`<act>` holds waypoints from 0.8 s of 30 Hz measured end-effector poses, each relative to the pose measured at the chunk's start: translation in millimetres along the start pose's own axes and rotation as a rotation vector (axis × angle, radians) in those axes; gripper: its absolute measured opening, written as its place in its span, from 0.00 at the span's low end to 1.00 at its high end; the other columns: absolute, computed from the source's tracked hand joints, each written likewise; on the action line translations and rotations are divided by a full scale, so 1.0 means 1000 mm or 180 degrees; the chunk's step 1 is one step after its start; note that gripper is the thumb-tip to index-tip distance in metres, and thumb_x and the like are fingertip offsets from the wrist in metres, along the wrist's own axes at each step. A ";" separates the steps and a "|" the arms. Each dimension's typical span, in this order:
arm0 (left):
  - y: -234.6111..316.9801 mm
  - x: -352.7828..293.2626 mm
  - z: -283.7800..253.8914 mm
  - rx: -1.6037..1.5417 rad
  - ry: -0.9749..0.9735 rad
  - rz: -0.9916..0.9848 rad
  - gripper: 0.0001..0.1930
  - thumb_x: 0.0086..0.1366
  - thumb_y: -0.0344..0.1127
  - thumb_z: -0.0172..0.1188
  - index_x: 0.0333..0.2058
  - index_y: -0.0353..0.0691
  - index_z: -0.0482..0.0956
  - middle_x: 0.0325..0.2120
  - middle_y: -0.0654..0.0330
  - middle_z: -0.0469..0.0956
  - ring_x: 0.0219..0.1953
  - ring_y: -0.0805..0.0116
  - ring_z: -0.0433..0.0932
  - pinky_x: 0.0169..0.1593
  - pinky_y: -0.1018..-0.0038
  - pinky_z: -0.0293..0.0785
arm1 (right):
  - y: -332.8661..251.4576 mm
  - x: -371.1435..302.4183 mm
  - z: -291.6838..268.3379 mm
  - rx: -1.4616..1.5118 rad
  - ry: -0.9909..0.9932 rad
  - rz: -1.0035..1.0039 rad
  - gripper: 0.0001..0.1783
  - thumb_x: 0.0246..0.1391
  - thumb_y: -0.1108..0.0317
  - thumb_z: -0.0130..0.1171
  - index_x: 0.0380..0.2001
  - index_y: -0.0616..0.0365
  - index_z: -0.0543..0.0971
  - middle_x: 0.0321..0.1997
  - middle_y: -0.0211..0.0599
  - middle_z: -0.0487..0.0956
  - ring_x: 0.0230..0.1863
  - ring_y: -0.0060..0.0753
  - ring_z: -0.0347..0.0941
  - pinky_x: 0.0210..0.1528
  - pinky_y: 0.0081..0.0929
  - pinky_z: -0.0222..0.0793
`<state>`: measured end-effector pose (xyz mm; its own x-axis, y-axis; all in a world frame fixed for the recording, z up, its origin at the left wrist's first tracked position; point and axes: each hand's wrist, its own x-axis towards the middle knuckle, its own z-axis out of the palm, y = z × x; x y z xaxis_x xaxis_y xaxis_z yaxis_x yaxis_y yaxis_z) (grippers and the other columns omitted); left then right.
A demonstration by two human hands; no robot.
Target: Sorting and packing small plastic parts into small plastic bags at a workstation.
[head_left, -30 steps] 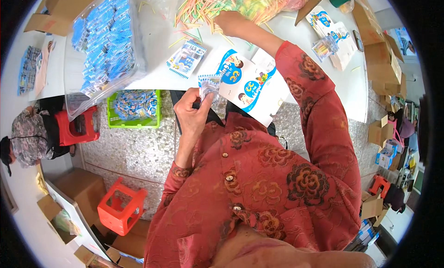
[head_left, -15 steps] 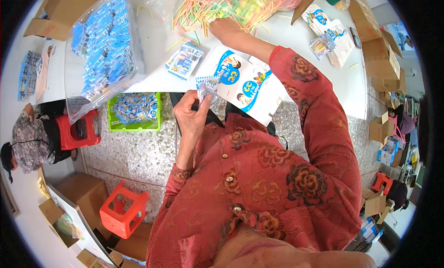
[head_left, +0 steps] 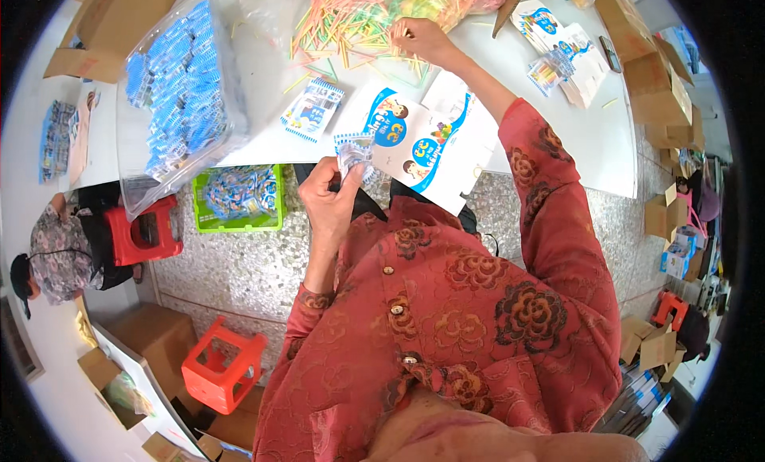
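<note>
My left hand pinches a small clear sachet with blue-striped edges at the table's near edge. Farther off, my right hand hovers at the right side of a heap of thin pastel sticks in pink, green and yellow. Its fingers are curled together; what they hold, if anything, is too small to make out. Between the hands lies white printed card packaging with blue patches and cartoon pictures. A filled sachet rests flat to its left.
At left, a clear plastic tub full of blue-striped sachets overhangs the white table. More folded cards and a sachet lie at right. A green crate and red stool are on the floor. A person is at far left.
My right hand has lifted from the stick heap and shifted to the right, its fingers now curled. My left hand keeps its grip on the sachet. The whole view has shifted slightly.
</note>
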<state>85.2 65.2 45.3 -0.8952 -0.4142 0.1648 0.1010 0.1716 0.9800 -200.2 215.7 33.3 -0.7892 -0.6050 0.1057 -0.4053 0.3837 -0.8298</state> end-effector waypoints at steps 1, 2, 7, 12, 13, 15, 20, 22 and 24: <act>-0.001 0.001 0.000 0.0023 -0.0022 0.0005 0.05 0.54 0.27 0.63 0.28 0.32 0.78 0.19 0.67 0.71 0.20 0.84 0.62 0.23 0.83 0.58 | -0.003 -0.007 -0.004 0.0283 -0.0010 0.0251 0.07 0.50 0.67 0.56 0.27 0.60 0.74 0.29 0.37 0.78 0.27 0.28 0.74 0.30 0.25 0.70; -0.001 0.001 0.001 0.0045 -0.0042 0.0010 0.04 0.55 0.27 0.63 0.28 0.33 0.78 0.18 0.68 0.71 0.20 0.84 0.62 0.23 0.83 0.57 | 0.000 -0.012 -0.005 0.0286 -0.0001 0.0262 0.07 0.50 0.67 0.56 0.27 0.60 0.74 0.29 0.37 0.78 0.27 0.28 0.74 0.30 0.25 0.70; 0.003 0.010 0.008 -0.0043 -0.0064 -0.0078 0.04 0.54 0.26 0.63 0.27 0.33 0.78 0.18 0.69 0.69 0.20 0.84 0.60 0.23 0.83 0.56 | 0.023 -0.037 0.014 0.0001 0.0066 -0.0353 0.05 0.53 0.69 0.54 0.33 0.58 0.74 0.27 0.28 0.76 0.24 0.16 0.70 0.27 0.18 0.68; 0.006 0.025 0.015 0.0092 -0.0190 -0.0109 0.04 0.53 0.26 0.64 0.26 0.33 0.78 0.18 0.69 0.70 0.21 0.84 0.62 0.25 0.83 0.58 | 0.025 -0.043 0.014 0.0345 0.0221 -0.0347 0.04 0.53 0.72 0.54 0.33 0.60 0.74 0.27 0.29 0.76 0.25 0.16 0.70 0.26 0.17 0.68; 0.004 0.028 0.015 -0.0071 -0.0139 -0.0007 0.05 0.53 0.26 0.64 0.26 0.32 0.78 0.18 0.68 0.70 0.21 0.83 0.63 0.25 0.83 0.60 | 0.008 -0.045 0.010 0.0553 0.0174 -0.0207 0.04 0.54 0.72 0.55 0.33 0.60 0.74 0.27 0.28 0.75 0.25 0.15 0.69 0.27 0.16 0.67; 0.001 0.032 0.017 -0.0230 -0.0090 0.0093 0.05 0.52 0.26 0.65 0.25 0.32 0.78 0.18 0.68 0.71 0.22 0.83 0.64 0.26 0.83 0.61 | -0.019 -0.050 0.000 0.0763 0.0124 -0.0061 0.05 0.54 0.71 0.55 0.33 0.60 0.74 0.26 0.27 0.75 0.25 0.15 0.69 0.27 0.16 0.66; -0.003 0.041 0.025 -0.0109 -0.0230 0.0171 0.05 0.52 0.26 0.65 0.24 0.32 0.78 0.18 0.66 0.72 0.22 0.81 0.65 0.27 0.82 0.63 | -0.086 -0.076 -0.030 0.1957 -0.0344 -0.0268 0.06 0.55 0.70 0.56 0.35 0.60 0.75 0.26 0.25 0.72 0.23 0.13 0.65 0.26 0.15 0.63; 0.000 0.043 0.029 0.0012 -0.0295 0.0135 0.05 0.51 0.26 0.65 0.25 0.32 0.78 0.19 0.66 0.73 0.23 0.81 0.66 0.28 0.82 0.63 | -0.106 -0.087 -0.035 0.2100 -0.0531 -0.0248 0.07 0.55 0.70 0.56 0.36 0.60 0.74 0.26 0.25 0.72 0.23 0.14 0.65 0.26 0.15 0.62; 0.002 0.045 0.032 0.0135 -0.0352 0.0106 0.05 0.51 0.25 0.65 0.25 0.32 0.78 0.19 0.65 0.73 0.23 0.81 0.67 0.28 0.82 0.64 | -0.112 -0.093 -0.032 0.2415 -0.0795 -0.0158 0.07 0.56 0.69 0.56 0.35 0.60 0.74 0.27 0.25 0.72 0.24 0.14 0.65 0.25 0.14 0.62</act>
<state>31.1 75.7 51.5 -0.9342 -0.3071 0.1814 0.1149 0.2223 0.9682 -96.3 251.6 134.0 -0.6155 -0.7816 0.1009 0.0581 -0.1727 -0.9833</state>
